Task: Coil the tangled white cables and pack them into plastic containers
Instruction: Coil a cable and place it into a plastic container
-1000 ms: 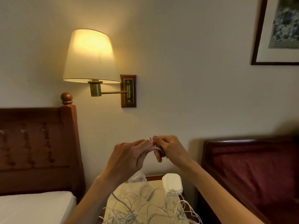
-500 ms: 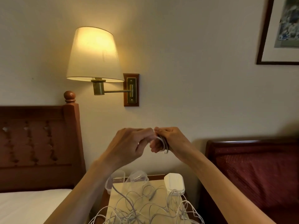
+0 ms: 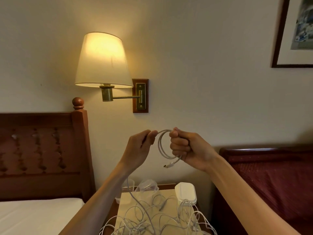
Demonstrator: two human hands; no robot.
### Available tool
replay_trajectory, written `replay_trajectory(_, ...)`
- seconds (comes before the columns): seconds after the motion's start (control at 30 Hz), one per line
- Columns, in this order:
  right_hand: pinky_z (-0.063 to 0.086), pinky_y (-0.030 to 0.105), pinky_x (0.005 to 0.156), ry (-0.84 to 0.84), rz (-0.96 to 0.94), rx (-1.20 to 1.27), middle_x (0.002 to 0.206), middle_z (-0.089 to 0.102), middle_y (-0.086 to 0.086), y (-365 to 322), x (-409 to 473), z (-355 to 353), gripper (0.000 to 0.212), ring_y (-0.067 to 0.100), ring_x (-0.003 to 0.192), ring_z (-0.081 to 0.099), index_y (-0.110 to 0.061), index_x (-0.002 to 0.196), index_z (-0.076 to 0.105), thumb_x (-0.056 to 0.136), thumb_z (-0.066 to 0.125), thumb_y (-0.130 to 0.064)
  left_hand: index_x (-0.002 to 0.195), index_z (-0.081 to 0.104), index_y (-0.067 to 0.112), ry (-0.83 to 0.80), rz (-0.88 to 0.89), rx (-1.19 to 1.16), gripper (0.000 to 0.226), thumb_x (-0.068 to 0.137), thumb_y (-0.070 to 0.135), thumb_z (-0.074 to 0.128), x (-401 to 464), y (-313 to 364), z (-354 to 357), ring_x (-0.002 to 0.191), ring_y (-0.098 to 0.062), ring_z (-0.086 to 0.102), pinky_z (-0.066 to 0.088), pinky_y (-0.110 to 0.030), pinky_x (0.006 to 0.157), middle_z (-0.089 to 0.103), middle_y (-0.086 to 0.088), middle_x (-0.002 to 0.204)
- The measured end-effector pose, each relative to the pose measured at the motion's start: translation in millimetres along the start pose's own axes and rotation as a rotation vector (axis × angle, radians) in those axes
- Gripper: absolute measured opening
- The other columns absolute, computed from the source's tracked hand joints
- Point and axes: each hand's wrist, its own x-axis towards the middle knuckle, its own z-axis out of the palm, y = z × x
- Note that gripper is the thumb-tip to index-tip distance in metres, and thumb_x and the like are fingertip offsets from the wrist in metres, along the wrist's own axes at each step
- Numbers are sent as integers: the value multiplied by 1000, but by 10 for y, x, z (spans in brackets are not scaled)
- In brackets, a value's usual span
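The right hand [image 3: 189,150] gripped a coiled cable [image 3: 163,146]; the left hand [image 3: 140,148] pinched its strand. Tangled cables [image 3: 152,216] lay on the tabletop [image 3: 125,216]. No writing was legible.

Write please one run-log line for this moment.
stage: coiling | right hand: grips coil | left hand: pinches cable feeding it | tangled cables: on nightstand | containers: unfilled

Two hands [image 3: 140,150] [image 3: 189,148], one coiled cable [image 3: 162,146], one cable tangle [image 3: 152,221], two clear containers [image 3: 147,186] [image 3: 126,192], one white lidded container [image 3: 185,192], one wall lamp [image 3: 103,60].
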Motion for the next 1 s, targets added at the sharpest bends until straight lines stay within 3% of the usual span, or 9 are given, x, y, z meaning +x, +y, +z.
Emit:
replay_trajectory(0.13, 18, 18, 40, 49, -53, 167, 49, 24, -9, -200, -28, -49, 32, 7, 47, 11, -15, 72, 50, 100, 35, -21, 70, 52, 22, -18, -173, -190, 35, 101, 28, 39, -406, -446, 130, 56, -6, 40, 34, -24, 56, 48, 9, 60)
replay_trajectory(0.3, 21, 18, 41, 145, -99, 137, 53, 22, -9, -348, -30, -180, 33, 6, 44, 16, -14, 75, 50, 103, 34, -22, 71, 61, 27, -24, -426, -187, 53, 79, 78, 46, -909, -763, 242, 53, -8, 41, 33, -31, 51, 48, 5, 58)
replay_trajectory(0.4, 30, 18, 46, 241, -161, -135, 53, 35, -6, -240, 55, -183, 33, 7, 44, 30, -12, 79, 52, 105, 35, -24, 69, 59, 21, -315, -422, -20, 52, 86, 69, 45, -834, -488, 263, 57, -7, 41, 35, -33, 58, 48, 7, 61)
replay_trajectory(0.5, 47, 22, 53, 293, -248, -566, 61, 62, 5, -47, 105, -131, 33, 14, 50, 54, -6, 82, 60, 104, 42, -23, 70, 55, 5, -626, -225, 191, 49, 100, 42, 44, -560, 5, 223, 54, -13, 37, 33, -31, 57, 46, -3, 61)
replay_trajectory(0.57, 52, 25, 57, 275, -263, -785, 67, 69, 10, 74, 104, -120, 34, 17, 55, 62, -3, 83, 64, 102, 45, -22, 71, 58, 8, -569, -94, 249, 44, 101, 38, 44, -360, 277, 122, 50, -19, 42, 36, -30, 54, 52, -6, 58)
replay_trajectory(0.67, 51, 21, 58, 240, -262, -982, 62, 68, 3, 173, 76, -144, 36, 13, 53, 63, -1, 85, 67, 102, 46, -24, 73, 57, 32, -370, 90, 333, 30, 100, 39, 46, -142, 416, -57, 48, -10, 52, 35, -16, 50, 53, 16, 54)
replay_trajectory(0.73, 47, 19, 54, 210, -248, -1018, 55, 63, -3, 193, 57, -135, 39, 10, 47, 56, -2, 85, 66, 103, 42, -27, 76, 57, 35, -262, 172, 428, 28, 99, 45, 44, -27, 375, -114, 50, -5, 53, 32, -10, 53, 48, 21, 53)
replay_trajectory(0.87, 36, 19, 47, 160, -100, -822, 50, 50, -5, 144, 34, -112, 42, 7, 43, 41, -8, 84, 64, 104, 35, -33, 77, 62, 27, -135, 208, 484, 41, 92, 61, 43, 87, 169, -136, 50, 0, 51, 34, -11, 55, 47, 20, 53)
replay_trajectory(1.0, 31, 18, 45, 36, 35, -609, 55, 48, -1, 67, -29, -116, 41, 8, 43, 31, -11, 82, 59, 105, 31, -30, 67, 55, 23, -52, 145, 306, 44, 87, 62, 50, 70, -12, -58, 49, -9, 48, 34, -17, 52, 50, 12, 52)
